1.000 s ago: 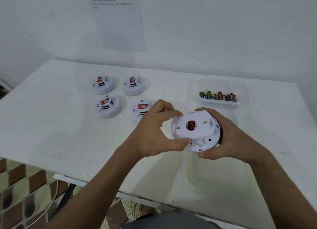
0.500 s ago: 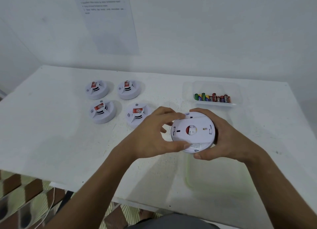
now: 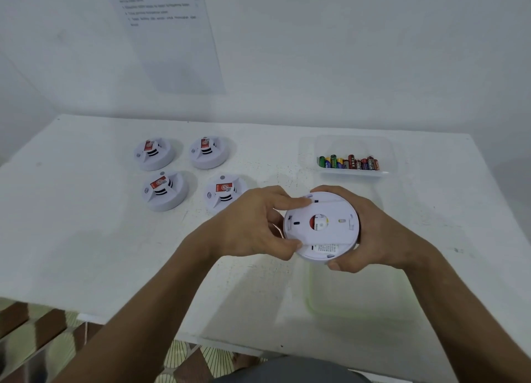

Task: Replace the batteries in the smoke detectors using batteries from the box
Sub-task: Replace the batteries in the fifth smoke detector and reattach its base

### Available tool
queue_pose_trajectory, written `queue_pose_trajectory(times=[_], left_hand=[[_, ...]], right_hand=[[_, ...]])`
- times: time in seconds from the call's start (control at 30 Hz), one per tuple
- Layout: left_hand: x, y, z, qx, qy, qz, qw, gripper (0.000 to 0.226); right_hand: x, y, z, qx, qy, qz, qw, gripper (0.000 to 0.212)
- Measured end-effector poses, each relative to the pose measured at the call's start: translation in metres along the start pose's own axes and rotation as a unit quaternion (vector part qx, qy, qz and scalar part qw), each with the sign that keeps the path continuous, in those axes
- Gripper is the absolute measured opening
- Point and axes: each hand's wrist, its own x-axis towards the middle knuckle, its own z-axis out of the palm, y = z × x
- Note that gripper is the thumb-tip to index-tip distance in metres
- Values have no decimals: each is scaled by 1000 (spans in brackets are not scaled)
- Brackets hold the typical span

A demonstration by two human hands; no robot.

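I hold a white round smoke detector point(image 3: 323, 227) above the table, its back plate facing me, with a red part showing through the centre hole. My right hand point(image 3: 376, 233) cups its right side and underside. My left hand point(image 3: 255, 224) pinches the back plate's left edge between thumb and fingers. A clear plastic box point(image 3: 353, 144) with several coloured batteries point(image 3: 349, 162) stands at the back right. Several other white smoke detectors lie face up at the back left, such as the nearest one point(image 3: 225, 193) just beyond my left hand.
A clear lid with a greenish rim point(image 3: 359, 296) lies flat on the white table point(image 3: 86, 239) under my right wrist. A printed sheet point(image 3: 169, 35) hangs on the wall behind. The table's front edge runs close to my body, with patterned floor below at left.
The back plate, tilted off the detector body a second ago, now lies flat against it. Both hands have stayed on the detector.
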Motion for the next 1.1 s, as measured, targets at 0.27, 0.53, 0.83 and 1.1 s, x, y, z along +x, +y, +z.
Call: queue_pose_trajectory(times=[0.27,0.53,0.83,1.1], left_hand=[[-4,0,-1,-53,25,-13,998,81],[-7,-1,4,-156,63,24,985,78],[-11,-8,14,-22,46,26,998,84],[-17,-5,10,-9,55,44,997,86]], right_hand=[[-4,1,-2,11,-13,16,1000,94],[-8,-1,7,-236,30,19,971,103],[-6,-5,7,13,42,-35,998,98],[-7,5,11,-20,80,-24,996,106]])
